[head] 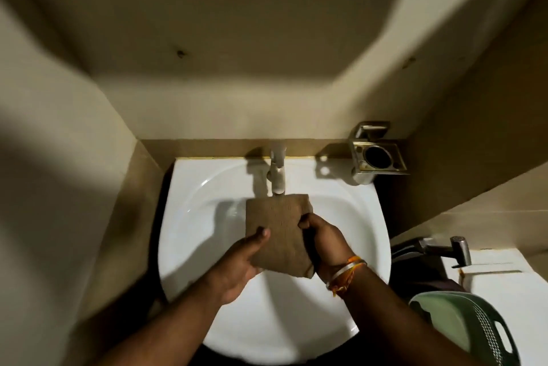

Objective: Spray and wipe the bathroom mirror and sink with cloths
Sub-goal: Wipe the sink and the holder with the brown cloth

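So, brown cloth (278, 232) held over the white sink (184, 217), right under the tap (277, 175).
Left hand (237, 267) lies fairly flat along the cloth's left edge; right hand (324, 242) has fingers curled tight, gripping its right side.

Brown cloth (278, 232): matt, coarse weave. Sink (189, 235): white ceramic, glossy, smooth. Tap (277, 171): dull metal. Wall holder (377, 152): brushed metal, satin sheen. Green basket (468, 327): perforated plastic, matt.
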